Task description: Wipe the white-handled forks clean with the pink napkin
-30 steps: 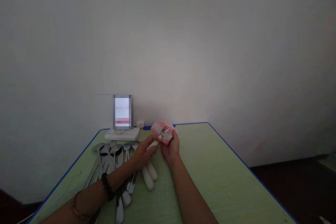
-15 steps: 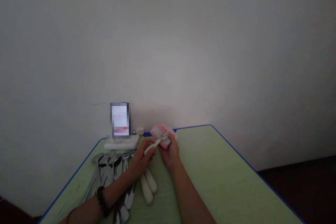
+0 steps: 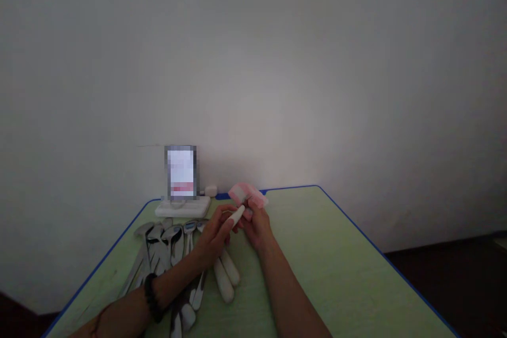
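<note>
My left hand (image 3: 216,235) pinches the white handle of a small fork (image 3: 236,215) above the green table (image 3: 336,274). My right hand (image 3: 258,226) is closed round a pink cloth (image 3: 247,196), which is folded over the fork's metal head so the tines are hidden. The two hands meet near the table's far edge. A dark bead bracelet sits on my left wrist.
Under my left forearm lie several metal spoons (image 3: 166,240) and white-handled utensils (image 3: 225,277). A white base (image 3: 182,207) carrying a blurred upright screen stands by the wall at the far left. The table has a blue edge.
The fork's tines, which lay in sight on the pink cloth, are now covered by it. Both hands have stayed in about the same place.
</note>
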